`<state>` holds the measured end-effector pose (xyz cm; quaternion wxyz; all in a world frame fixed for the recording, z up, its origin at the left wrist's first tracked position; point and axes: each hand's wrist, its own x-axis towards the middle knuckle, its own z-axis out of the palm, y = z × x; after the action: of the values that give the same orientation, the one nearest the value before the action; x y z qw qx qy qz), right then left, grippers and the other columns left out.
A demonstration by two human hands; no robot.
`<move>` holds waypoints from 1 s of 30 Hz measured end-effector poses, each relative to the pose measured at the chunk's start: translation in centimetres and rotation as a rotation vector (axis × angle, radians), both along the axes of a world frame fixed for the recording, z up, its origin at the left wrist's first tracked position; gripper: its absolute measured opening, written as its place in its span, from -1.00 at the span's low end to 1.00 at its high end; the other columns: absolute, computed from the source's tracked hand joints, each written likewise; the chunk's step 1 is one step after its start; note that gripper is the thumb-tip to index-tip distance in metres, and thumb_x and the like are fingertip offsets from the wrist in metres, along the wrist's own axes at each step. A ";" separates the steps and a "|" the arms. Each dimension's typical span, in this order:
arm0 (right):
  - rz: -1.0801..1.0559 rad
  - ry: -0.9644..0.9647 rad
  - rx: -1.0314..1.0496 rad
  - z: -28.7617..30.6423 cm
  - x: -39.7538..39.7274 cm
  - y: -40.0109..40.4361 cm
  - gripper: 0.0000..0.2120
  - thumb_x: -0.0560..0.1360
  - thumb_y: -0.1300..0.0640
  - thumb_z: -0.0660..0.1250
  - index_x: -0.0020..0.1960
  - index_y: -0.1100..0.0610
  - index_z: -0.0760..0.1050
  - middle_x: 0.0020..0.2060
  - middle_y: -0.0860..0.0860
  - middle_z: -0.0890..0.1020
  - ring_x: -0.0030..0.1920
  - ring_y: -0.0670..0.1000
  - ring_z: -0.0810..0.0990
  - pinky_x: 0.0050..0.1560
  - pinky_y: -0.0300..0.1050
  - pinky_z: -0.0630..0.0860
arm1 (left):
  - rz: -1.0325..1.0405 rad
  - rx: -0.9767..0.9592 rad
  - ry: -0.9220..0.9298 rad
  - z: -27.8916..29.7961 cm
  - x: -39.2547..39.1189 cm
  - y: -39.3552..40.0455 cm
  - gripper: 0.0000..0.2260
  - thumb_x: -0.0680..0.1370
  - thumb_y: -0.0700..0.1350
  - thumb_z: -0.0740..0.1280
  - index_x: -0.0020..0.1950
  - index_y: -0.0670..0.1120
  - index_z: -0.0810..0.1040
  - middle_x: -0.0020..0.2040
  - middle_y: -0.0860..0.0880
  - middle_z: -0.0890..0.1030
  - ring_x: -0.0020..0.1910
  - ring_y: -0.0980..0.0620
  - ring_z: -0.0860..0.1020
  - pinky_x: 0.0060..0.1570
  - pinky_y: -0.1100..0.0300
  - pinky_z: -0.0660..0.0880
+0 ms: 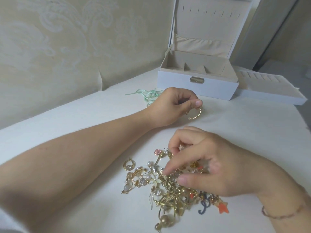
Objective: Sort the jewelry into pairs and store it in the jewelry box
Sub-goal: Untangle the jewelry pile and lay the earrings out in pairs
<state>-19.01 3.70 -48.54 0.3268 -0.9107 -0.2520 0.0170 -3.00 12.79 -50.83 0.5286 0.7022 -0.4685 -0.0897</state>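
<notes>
no readable text, labels or numbers

Cream swirl-patterned wall [67, 39], white table [50, 123]

Heap of mixed metal jewelry [175, 185]: mostly gold, with white pearls, a pink glitter stud, orange and dark blue charms. Curved beaded hoop earring [197, 113]: gold. Rectangular hinged jewelry box [196, 86]: white outside, beige lining. Tangled ribbon [148, 95] at the table's [84, 115] far edge: mint green. Table covering: plain white.
</notes>
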 end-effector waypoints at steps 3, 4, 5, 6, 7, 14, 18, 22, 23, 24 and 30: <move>0.014 0.033 -0.103 0.3 -0.2 -0.4 -0.80 0.35 0.09 0.42 -0.05 -0.12 0.65 -0.06 -0.18 0.44 0.05 -0.06 0.44 0.00 -0.14 0.44 | -0.001 0.007 -0.014 0.1 -0.1 0.0 -0.77 0.60 -0.18 0.34 -0.24 0.05 0.54 -0.53 0.19 0.42 -0.49 0.24 0.32 -0.40 0.42 0.27; 0.001 0.055 -0.108 0.5 -0.3 -0.5 -0.79 0.32 0.12 0.42 -0.09 -0.11 0.63 -0.07 -0.18 0.44 0.05 -0.04 0.44 -0.01 -0.10 0.46 | -0.003 0.006 -0.016 0.1 -0.1 0.0 -0.76 0.60 -0.18 0.34 -0.24 0.05 0.54 -0.53 0.20 0.42 -0.49 0.24 0.33 -0.40 0.43 0.27; -0.011 0.068 -0.111 0.7 -0.3 -0.6 -0.79 0.30 0.15 0.40 -0.12 -0.10 0.61 -0.07 -0.18 0.45 0.04 -0.03 0.44 -0.03 -0.06 0.47 | -0.004 0.004 -0.016 0.1 -0.1 0.0 -0.76 0.60 -0.18 0.34 -0.24 0.06 0.53 -0.53 0.20 0.43 -0.49 0.24 0.33 -0.40 0.43 0.27; -0.020 0.064 -0.115 0.8 -0.3 -0.6 -0.78 0.28 0.18 0.39 -0.15 -0.09 0.58 -0.08 -0.17 0.46 0.04 -0.01 0.44 -0.05 -0.03 0.47 | -0.006 0.001 -0.015 0.0 -0.1 0.0 -0.76 0.60 -0.19 0.34 -0.24 0.06 0.53 -0.53 0.19 0.43 -0.49 0.24 0.33 -0.40 0.43 0.27; -0.023 0.053 -0.120 0.8 -0.3 -0.6 -0.77 0.25 0.21 0.37 -0.18 -0.08 0.55 -0.09 -0.17 0.47 0.03 0.00 0.44 -0.05 -0.02 0.47 | -0.007 -0.002 -0.016 0.0 -0.1 0.0 -0.76 0.60 -0.19 0.34 -0.24 0.06 0.53 -0.52 0.18 0.42 -0.49 0.24 0.33 -0.40 0.41 0.27; -0.036 0.041 -0.184 0.7 -0.3 -0.3 -0.60 0.29 0.13 0.40 0.08 -0.18 0.57 -0.03 -0.24 0.41 0.05 -0.05 0.41 0.05 -0.13 0.41 | -0.012 0.008 -0.019 0.0 -0.1 0.0 -0.79 0.60 -0.21 0.33 -0.21 -0.01 0.54 -0.54 0.23 0.43 -0.51 0.25 0.34 -0.40 0.45 0.26; -0.040 0.030 -0.241 0.6 -0.2 -0.3 -0.67 0.30 0.04 0.43 0.05 -0.17 0.57 0.00 -0.27 0.41 0.14 -0.10 0.39 0.13 -0.22 0.35 | -0.016 0.010 -0.015 0.0 -0.1 0.0 -0.81 0.60 -0.21 0.33 -0.20 -0.04 0.55 -0.55 0.21 0.41 -0.52 0.24 0.33 -0.41 0.45 0.25; -0.051 0.018 -0.269 0.6 -0.2 -0.4 -0.69 0.29 -0.01 0.44 0.04 -0.16 0.57 0.00 -0.27 0.41 0.15 -0.11 0.38 0.14 -0.20 0.37 | -0.018 0.006 -0.007 0.0 -0.1 0.0 -0.81 0.60 -0.20 0.33 -0.21 -0.06 0.55 -0.56 0.19 0.38 -0.52 0.22 0.30 -0.43 0.43 0.25; -0.053 0.012 -0.268 0.5 -0.2 -0.4 -0.68 0.29 -0.02 0.44 0.04 -0.16 0.58 0.00 -0.27 0.41 0.15 -0.11 0.39 0.13 -0.20 0.37 | -0.019 0.009 -0.003 0.0 -0.1 0.0 -0.80 0.60 -0.20 0.33 -0.21 -0.04 0.55 -0.56 0.19 0.38 -0.52 0.22 0.29 -0.43 0.42 0.25; -0.053 0.008 -0.264 0.4 -0.2 -0.4 -0.68 0.29 -0.02 0.45 0.05 -0.16 0.59 0.00 -0.27 0.41 0.15 -0.11 0.39 0.13 -0.20 0.38 | -0.020 0.011 0.000 0.0 -0.1 0.0 -0.80 0.61 -0.20 0.33 -0.22 -0.03 0.55 -0.56 0.19 0.38 -0.52 0.21 0.29 -0.43 0.41 0.24; -0.032 0.039 -0.257 0.1 -0.2 -0.5 -0.65 0.29 -0.06 0.48 0.06 -0.21 0.56 0.02 -0.29 0.37 0.19 -0.13 0.35 0.15 -0.28 0.33 | -0.015 0.011 0.004 -0.1 0.1 0.0 -0.84 0.60 -0.19 0.34 -0.18 -0.10 0.58 -0.55 0.18 0.40 -0.51 0.22 0.30 -0.42 0.39 0.27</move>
<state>-19.17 3.25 -48.44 0.2125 -0.9485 -0.2267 0.0616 -2.92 12.77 -50.94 0.5249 0.7013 -0.4723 -0.0978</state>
